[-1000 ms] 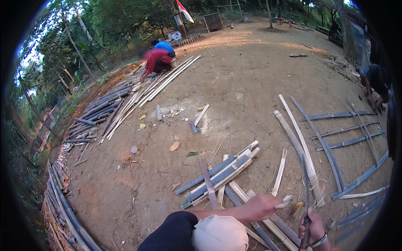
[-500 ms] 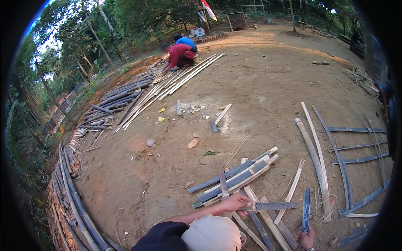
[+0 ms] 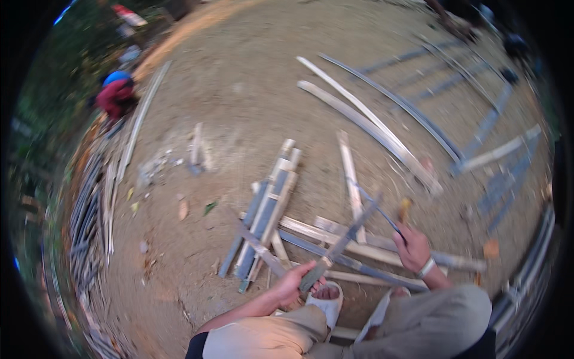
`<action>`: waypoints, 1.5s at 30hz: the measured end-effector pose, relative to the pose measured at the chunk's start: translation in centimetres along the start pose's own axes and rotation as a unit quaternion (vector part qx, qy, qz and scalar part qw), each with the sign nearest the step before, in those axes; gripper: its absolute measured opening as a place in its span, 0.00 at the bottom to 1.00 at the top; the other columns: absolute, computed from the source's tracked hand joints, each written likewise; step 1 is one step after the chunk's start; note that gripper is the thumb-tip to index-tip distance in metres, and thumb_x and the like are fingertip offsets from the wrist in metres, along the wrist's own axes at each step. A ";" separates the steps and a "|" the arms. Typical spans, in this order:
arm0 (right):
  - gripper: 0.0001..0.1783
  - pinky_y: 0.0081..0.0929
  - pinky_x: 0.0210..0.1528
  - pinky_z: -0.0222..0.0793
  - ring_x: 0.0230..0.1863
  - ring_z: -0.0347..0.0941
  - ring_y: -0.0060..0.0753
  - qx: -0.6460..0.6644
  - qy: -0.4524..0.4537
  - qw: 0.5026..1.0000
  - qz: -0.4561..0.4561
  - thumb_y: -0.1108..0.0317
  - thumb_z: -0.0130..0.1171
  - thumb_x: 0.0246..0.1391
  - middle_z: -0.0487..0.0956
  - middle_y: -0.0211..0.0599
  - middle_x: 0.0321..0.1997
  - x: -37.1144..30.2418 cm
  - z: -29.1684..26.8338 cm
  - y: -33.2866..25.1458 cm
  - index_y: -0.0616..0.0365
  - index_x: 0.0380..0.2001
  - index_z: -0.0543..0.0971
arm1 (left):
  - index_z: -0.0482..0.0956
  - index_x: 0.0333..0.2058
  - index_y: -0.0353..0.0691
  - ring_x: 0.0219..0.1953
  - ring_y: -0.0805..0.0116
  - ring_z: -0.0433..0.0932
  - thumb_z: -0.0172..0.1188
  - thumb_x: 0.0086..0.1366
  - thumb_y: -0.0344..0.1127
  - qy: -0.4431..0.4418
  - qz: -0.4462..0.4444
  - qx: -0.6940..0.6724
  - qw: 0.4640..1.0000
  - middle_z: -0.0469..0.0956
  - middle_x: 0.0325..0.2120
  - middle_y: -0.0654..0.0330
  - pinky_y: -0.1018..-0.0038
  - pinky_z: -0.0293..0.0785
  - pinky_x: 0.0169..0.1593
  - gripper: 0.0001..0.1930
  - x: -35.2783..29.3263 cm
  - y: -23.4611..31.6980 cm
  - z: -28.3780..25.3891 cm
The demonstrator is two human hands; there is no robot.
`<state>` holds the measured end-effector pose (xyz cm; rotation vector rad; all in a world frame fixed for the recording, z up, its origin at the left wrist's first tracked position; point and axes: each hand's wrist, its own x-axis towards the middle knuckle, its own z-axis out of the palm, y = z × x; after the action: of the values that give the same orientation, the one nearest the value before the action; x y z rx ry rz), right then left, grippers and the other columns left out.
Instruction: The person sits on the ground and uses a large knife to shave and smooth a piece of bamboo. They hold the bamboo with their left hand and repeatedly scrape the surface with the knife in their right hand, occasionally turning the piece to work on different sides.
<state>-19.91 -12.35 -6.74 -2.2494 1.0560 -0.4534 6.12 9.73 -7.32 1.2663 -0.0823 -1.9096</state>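
Observation:
My left hand [image 3: 293,283], low in the middle, is closed round the near end of a flat bamboo slat [image 3: 343,244]. The slat slants up and away to the right. At its right, my right hand [image 3: 412,246] grips a machete [image 3: 387,218], its narrow blade aimed up and left towards the slat's far end. Whether blade and slat touch I cannot tell; the picture is smeared by motion. Left of the slat lies a stack of split bamboo slats [image 3: 268,206] on the dirt. More bamboo strips [image 3: 371,248] cross the ground beneath my hands.
Long bamboo strips [image 3: 373,122] and a bamboo lattice [image 3: 418,75] lie at the right. Bamboo poles [image 3: 86,209] are piled on the left, near a crouching person in red [image 3: 115,97]. Another person [image 3: 457,24] is partly visible top right. My sandalled foot [image 3: 327,299] is close by.
The view has swung to the right and down. The slat in my left hand now slants upward instead of lying level, and the machete has come from upright to leaning towards the slat.

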 end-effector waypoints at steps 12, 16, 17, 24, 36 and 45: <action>0.19 0.44 0.33 0.74 0.32 0.78 0.49 -0.020 -0.099 0.995 -0.003 0.49 0.55 0.61 0.78 0.40 0.32 -3.8 1.6 -1.4 0.53 0.38 0.81 | 0.71 0.42 0.37 0.22 0.78 0.65 0.41 0.76 0.49 0.058 -0.050 -0.068 0.995 0.70 0.28 0.62 0.81 0.61 0.20 0.19 0.9 0.9 5.1; 0.19 0.47 0.31 0.73 0.30 0.78 0.49 -0.017 -0.094 0.995 -0.041 0.47 0.54 0.60 0.76 0.38 0.32 -5.1 3.1 -1.0 0.52 0.37 0.78 | 0.73 0.42 0.36 0.16 0.76 0.63 0.45 0.75 0.48 -0.009 -0.063 -0.100 0.993 0.71 0.25 0.64 0.80 0.58 0.20 0.19 0.6 1.7 5.6; 0.20 0.49 0.31 0.73 0.29 0.78 0.49 -0.007 -0.089 0.995 -0.054 0.46 0.53 0.60 0.75 0.38 0.33 -5.4 3.3 -0.9 0.52 0.38 0.76 | 0.72 0.41 0.35 0.17 0.76 0.62 0.44 0.75 0.47 -0.030 -0.064 -0.099 0.993 0.70 0.25 0.64 0.80 0.58 0.20 0.19 0.8 1.5 5.2; 0.26 0.60 0.33 0.70 0.31 0.79 0.55 -0.117 -0.223 0.966 0.061 0.42 0.44 0.64 0.79 0.47 0.34 -2.4 1.6 -2.2 0.56 0.40 0.71 | 0.67 0.36 0.35 0.16 0.79 0.59 0.42 0.75 0.46 -0.014 -0.046 -0.092 0.995 0.68 0.29 0.62 0.81 0.54 0.16 0.18 0.7 1.0 5.3; 0.25 0.56 0.34 0.73 0.31 0.79 0.60 -0.114 -0.186 0.967 0.128 0.43 0.37 0.67 0.80 0.49 0.26 1.2 0.2 5.2 0.53 0.41 0.73 | 0.68 0.32 0.36 0.14 0.78 0.58 0.44 0.75 0.47 0.003 -0.055 -0.088 0.995 0.65 0.19 0.63 0.82 0.52 0.17 0.19 1.4 1.9 7.5; 0.23 0.56 0.38 0.72 0.34 0.78 0.61 -0.131 -0.154 0.977 0.067 0.47 0.40 0.66 0.80 0.54 0.28 2.1 0.4 5.2 0.52 0.44 0.76 | 0.71 0.32 0.37 0.11 0.79 0.55 0.44 0.73 0.51 0.005 -0.078 -0.129 0.989 0.61 0.11 0.68 0.81 0.47 0.14 0.22 1.7 0.5 5.9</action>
<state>-21.39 -16.48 -10.32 -2.3560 1.1450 0.0979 1.49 6.12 -5.45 1.1348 0.2680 -1.9709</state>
